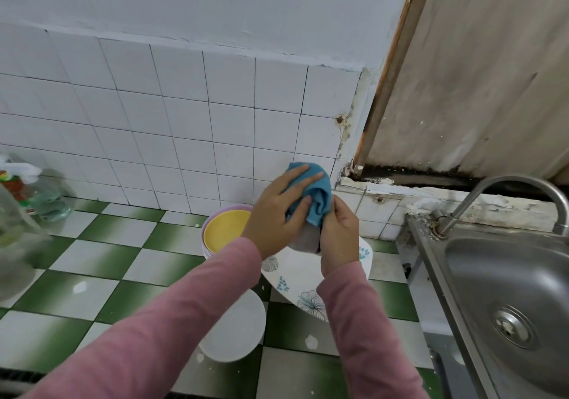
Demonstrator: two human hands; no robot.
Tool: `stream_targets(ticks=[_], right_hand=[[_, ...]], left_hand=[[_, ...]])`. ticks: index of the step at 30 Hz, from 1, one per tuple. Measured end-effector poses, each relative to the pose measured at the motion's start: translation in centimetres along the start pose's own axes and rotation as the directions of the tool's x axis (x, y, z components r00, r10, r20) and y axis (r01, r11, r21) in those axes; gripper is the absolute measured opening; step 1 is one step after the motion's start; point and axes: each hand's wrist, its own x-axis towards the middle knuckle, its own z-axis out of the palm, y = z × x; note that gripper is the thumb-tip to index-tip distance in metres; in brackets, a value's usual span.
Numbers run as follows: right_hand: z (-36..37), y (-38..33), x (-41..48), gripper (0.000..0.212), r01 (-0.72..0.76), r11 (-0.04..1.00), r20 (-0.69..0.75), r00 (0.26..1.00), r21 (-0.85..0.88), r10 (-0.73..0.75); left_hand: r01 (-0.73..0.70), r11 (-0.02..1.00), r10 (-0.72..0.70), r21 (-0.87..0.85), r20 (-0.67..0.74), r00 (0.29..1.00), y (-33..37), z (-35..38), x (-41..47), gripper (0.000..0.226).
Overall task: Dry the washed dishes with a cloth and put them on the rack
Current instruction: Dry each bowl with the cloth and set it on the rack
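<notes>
Counter: green-and-white checked tiles (101, 263) carry the dishes, with white wall tiles (184, 115) rising behind.
Sleeves: two pink sleeves (172, 315) reach in from the near edge toward the middle.
White bowl: a round white bowl (237, 331) sits on the counter under the left forearm, nearest the viewer.
Floral plate: a white plate with flower prints (295, 278) lies flat just below both hands, partly hidden by the right wrist.
Left hand: the left hand (277, 214) presses a blue cloth (317, 195) with fingers spread across the top of it; its grip is on the cloth.
Right hand: the right hand (338, 232) has its grip closed around a grey dish (306, 240) and the lower fold of the cloth; the dish is held above the floral plate, mostly wrapped, so its kind cannot be told.
Stacked plates: a yellow plate (224, 229) lies on top of a pale purple-rimmed stack, just left of the hands, near the wall.
Sink: a steel sink (505, 291) stands to the right, its curved tap (511, 189) rising at the back.
Bottles: blurred clear bottles (46, 195) stand at the far left, against the wall.
Far corner: a stained board (477, 75) leans behind the sink.
</notes>
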Motion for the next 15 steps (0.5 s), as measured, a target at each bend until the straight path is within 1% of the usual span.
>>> stream_targets(ticks=[1,2,3,4,5,6,8,9,10,11,12,13,14,15], right_hand=[[-0.1,0.1,-0.1,0.035,0.02,1.0,0.01,1.0,-0.01,-0.019],[-0.1,0.1,-0.1,0.034,0.033,0.999,0.018,0.999,-0.023,-0.033],[-0.1,0.2,-0.2,0.034,0.041,0.999,0.021,0.999,-0.034,-0.041],[-0.1,0.3,-0.3,0.034,0.039,0.999,0.018,0.999,-0.035,-0.039],[-0.2,0.4,-0.3,0.034,0.026,0.999,0.011,1.0,-0.029,-0.026],[-0.2,0.3,-0.3,0.033,0.013,1.0,0.004,1.0,-0.01,-0.013],[-0.2,0.2,0.0,0.032,-0.005,0.999,0.015,1.0,0.04,0.004],[-0.3,0.2,0.2,0.032,-0.003,0.999,0.027,1.0,0.038,0.002],[-0.4,0.3,0.4,0.032,0.009,1.0,0.034,0.999,0.007,-0.009],[-0.5,0.3,0.6,0.031,0.028,0.999,0.038,0.999,-0.038,-0.027],[-0.6,0.2,0.6,0.032,0.046,0.996,0.047,0.998,-0.076,-0.043],[-0.9,0.1,0.6,0.035,0.054,0.994,0.055,0.997,-0.093,-0.049],[-1.2,0.0,0.6,0.039,0.048,0.995,0.049,0.998,-0.093,-0.043],[-1.4,-0.3,0.6,0.04,0.028,0.997,0.028,0.999,-0.072,-0.026]], left_hand=[[0.125,0.988,-0.127,-0.096,-0.015,0.992,-0.1,0.0,0.3,0.039],[0.253,0.952,-0.26,-0.172,-0.023,0.965,-0.4,-0.1,0.7,0.038],[0.348,0.913,-0.361,-0.214,-0.028,0.932,-0.5,-0.2,1.0,0.037],[0.39,0.897,-0.404,-0.207,-0.031,0.914,-0.3,-0.3,1.2,0.037],[0.371,0.914,-0.382,-0.165,-0.044,0.923,-0.1,-0.4,1.1,0.038],[0.299,0.949,-0.306,-0.103,-0.066,0.95,0.2,-0.4,0.8,0.039],[0.101,0.994,-0.098,0.033,-0.083,0.992,0.5,-0.3,0.3,0.04],[0.057,0.998,-0.054,0.038,-0.068,0.996,0.6,-0.3,0.3,0.04],[0.081,0.997,-0.082,-0.018,-0.053,0.995,0.5,-0.2,0.3,0.039],[0.163,0.98,-0.169,-0.117,-0.047,0.984,0.6,-0.2,0.5,0.037],[0.294,0.923,-0.312,-0.249,-0.037,0.949,0.6,-0.3,0.9,0.033],[0.436,0.809,-0.475,-0.394,-0.002,0.88,0.4,-0.5,1.3,0.025],[0.561,0.646,-0.624,-0.518,0.066,0.779,0.1,-0.7,1.6,0.02],[0.649,0.477,-0.726,-0.593,0.151,0.671,-0.2,-0.9,1.7,0.024]])
